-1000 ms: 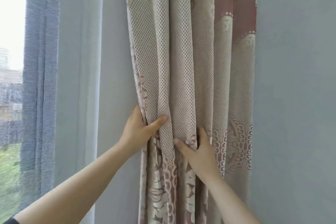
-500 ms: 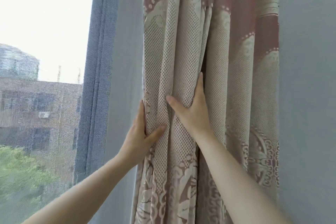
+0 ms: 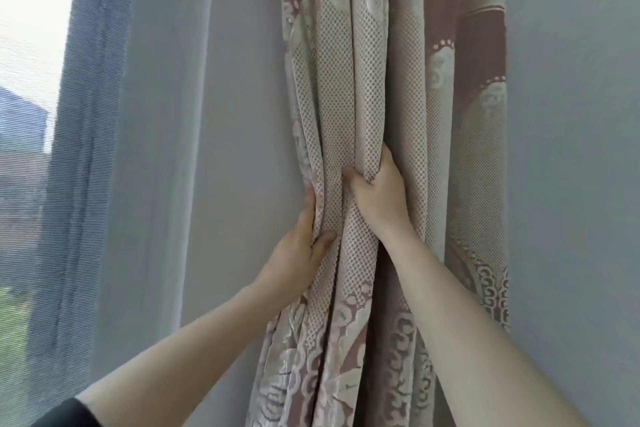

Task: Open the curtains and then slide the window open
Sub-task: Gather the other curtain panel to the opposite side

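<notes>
A patterned curtain (image 3: 398, 114) in dusty pink and cream, woven with dots and scrolls, is hanging bunched into tight vertical folds, filling the frame from 12 o'clock down to 6 o'clock, slightly right of centre. Both bare hands are gathering its folds near the middle of the view. The right hand (image 3: 379, 192) is sitting just right of centre, its grip closing on a thick fold, with the thumb pressing in from the left and the fingers wrapping behind the cloth. The left hand (image 3: 299, 248) is lying lower, toward 7 o'clock of the right hand, its grip pinching the curtain's left edge between the thumb in front and the fingers behind. Both forearms are reaching up from 5 and 7 o'clock, and a dark sleeve (image 3: 65, 414) is showing at the lower left corner.

To the curtain's left, a pale grey sheer curtain (image 3: 166, 149) is hanging in soft folds. Farther out, at 9 o'clock, the window (image 3: 24, 114) is showing bright sky, blurred buildings and greenery through a fine mesh. At 3 o'clock, a plain grey wall (image 3: 571, 149) is standing just beside the curtain's right edge.
</notes>
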The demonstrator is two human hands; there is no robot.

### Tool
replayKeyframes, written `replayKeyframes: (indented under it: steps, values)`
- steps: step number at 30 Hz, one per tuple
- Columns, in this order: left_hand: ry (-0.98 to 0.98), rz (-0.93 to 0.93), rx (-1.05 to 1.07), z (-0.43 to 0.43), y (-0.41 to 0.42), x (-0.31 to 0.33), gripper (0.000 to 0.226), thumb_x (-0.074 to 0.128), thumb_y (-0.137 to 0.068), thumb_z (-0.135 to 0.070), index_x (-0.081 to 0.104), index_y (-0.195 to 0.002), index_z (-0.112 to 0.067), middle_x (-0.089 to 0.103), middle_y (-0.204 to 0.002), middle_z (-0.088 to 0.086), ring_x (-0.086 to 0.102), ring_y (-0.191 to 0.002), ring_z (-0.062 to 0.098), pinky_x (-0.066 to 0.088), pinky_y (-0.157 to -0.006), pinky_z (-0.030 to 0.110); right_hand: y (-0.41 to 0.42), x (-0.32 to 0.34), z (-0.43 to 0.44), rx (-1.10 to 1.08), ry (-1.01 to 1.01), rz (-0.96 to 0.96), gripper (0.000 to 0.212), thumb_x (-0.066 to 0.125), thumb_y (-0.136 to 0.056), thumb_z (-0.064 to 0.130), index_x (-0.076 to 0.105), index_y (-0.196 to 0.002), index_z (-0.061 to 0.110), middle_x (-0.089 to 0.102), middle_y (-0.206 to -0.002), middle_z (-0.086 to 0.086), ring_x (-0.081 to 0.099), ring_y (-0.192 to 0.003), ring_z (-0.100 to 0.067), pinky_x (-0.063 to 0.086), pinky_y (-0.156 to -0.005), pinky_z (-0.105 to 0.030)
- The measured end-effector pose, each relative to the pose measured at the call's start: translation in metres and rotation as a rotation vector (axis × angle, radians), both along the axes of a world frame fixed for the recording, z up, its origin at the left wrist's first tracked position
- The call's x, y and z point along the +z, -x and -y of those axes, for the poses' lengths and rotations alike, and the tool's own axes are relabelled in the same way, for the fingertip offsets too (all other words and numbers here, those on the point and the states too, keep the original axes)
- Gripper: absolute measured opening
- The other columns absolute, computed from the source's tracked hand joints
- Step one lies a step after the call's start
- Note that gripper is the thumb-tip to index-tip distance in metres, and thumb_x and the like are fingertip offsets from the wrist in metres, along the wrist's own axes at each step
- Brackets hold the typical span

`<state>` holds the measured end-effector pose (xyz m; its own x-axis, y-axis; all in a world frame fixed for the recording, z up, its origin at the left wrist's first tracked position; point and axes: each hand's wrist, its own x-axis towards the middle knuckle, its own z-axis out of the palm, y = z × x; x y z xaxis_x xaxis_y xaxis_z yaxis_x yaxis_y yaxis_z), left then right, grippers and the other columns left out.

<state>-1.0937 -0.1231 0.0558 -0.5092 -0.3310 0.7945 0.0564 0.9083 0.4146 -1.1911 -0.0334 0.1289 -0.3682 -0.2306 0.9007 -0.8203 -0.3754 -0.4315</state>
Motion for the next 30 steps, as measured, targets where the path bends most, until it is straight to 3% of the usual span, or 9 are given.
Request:
replayKeyframes:
  steps: [4, 7, 11, 15, 19, 22, 26, 30]
  values:
    - [0.011, -0.05, 0.012, -0.001, 0.074, 0.009, 0.073, 0.045, -0.097, -0.03, -0.005, -0.15, -0.025, 0.03, -0.154, 0.004, 0.04, -0.134, 0.023, 0.027, -0.094, 0.013, 0.069, 0.005, -0.003, 0.012, 0.004, -0.039, 0.04, 0.055, -0.097, 0.012, 0.049, -0.137, 0.01, 0.062, -0.126, 0.001, 0.057, -0.117, -0.011, 0.043, -0.105, -0.026]
    - [-0.002, -0.041, 0.0, -0.002, 0.137, 0.022, 0.074, 0.045, -0.097, -0.03, -0.007, -0.149, -0.025, 0.022, -0.157, 0.003, 0.034, -0.138, 0.021, 0.023, -0.096, 0.011, 0.128, 0.013, -0.001, 0.021, 0.024, -0.034, 0.039, 0.051, -0.098, 0.013, 0.05, -0.137, 0.01, 0.06, -0.129, -0.003, 0.055, -0.121, -0.014, 0.041, -0.109, -0.034]
    - [0.009, -0.066, 0.008, -0.003, 0.212, 0.033, 0.069, 0.046, -0.097, -0.026, 0.002, -0.15, -0.021, 0.031, -0.154, 0.005, 0.042, -0.132, 0.025, 0.027, -0.089, 0.01, 0.198, 0.022, 0.0, -0.01, 0.065, -0.047, 0.039, 0.052, -0.096, 0.015, 0.053, -0.135, 0.01, 0.062, -0.129, -0.005, 0.056, -0.122, -0.017, 0.042, -0.109, -0.043]
    - [-0.03, -0.047, -0.032, -0.014, 0.28, 0.037, 0.064, 0.047, -0.097, -0.027, 0.011, -0.149, -0.018, 0.039, -0.149, 0.006, 0.045, -0.129, 0.026, 0.032, -0.091, 0.016, 0.264, 0.024, -0.013, -0.081, 0.087, -0.026, 0.035, 0.053, -0.096, 0.013, 0.058, -0.13, 0.007, 0.065, -0.124, -0.006, 0.059, -0.117, -0.018, 0.045, -0.105, -0.04]
    - [-0.075, -0.013, -0.091, -0.032, 0.33, 0.032, 0.065, 0.048, -0.097, -0.025, 0.012, -0.15, -0.019, 0.042, -0.147, 0.005, 0.045, -0.129, 0.024, 0.028, -0.085, 0.009, 0.317, 0.017, -0.027, -0.123, 0.096, 0.042, 0.029, 0.055, -0.095, 0.014, 0.062, -0.122, 0.009, 0.068, -0.113, -0.003, 0.062, -0.109, -0.018, 0.049, -0.1, -0.036]
    - [-0.097, 0.012, -0.108, -0.037, 0.345, 0.024, 0.068, 0.048, -0.097, -0.027, 0.007, -0.15, -0.021, 0.04, -0.148, 0.002, 0.043, -0.131, 0.022, 0.027, -0.086, 0.008, 0.333, 0.01, -0.033, -0.137, 0.073, 0.068, 0.026, 0.056, -0.095, 0.011, 0.063, -0.12, 0.008, 0.066, -0.106, 0.001, 0.062, -0.103, -0.015, 0.049, -0.092, -0.022]
    - [-0.121, 0.023, -0.106, -0.029, 0.329, 0.016, 0.071, 0.05, -0.096, -0.027, 0.006, -0.151, -0.02, 0.044, -0.146, 0.003, 0.048, -0.128, 0.022, 0.034, -0.095, 0.017, 0.319, 0.004, -0.027, -0.118, 0.049, 0.053, 0.024, 0.056, -0.095, 0.013, 0.064, -0.116, 0.006, 0.069, -0.109, -0.006, 0.064, -0.103, -0.02, 0.051, -0.094, -0.036]
    - [-0.129, -0.032, -0.093, -0.018, 0.291, 0.006, 0.066, 0.054, -0.094, -0.027, 0.016, -0.148, -0.022, 0.052, -0.136, -0.005, 0.052, -0.119, 0.013, 0.036, -0.089, 0.013, 0.282, -0.002, -0.019, -0.079, -0.008, 0.04, 0.026, 0.056, -0.096, 0.014, 0.062, -0.119, 0.005, 0.069, -0.113, -0.007, 0.063, -0.105, -0.017, 0.049, -0.092, -0.028]
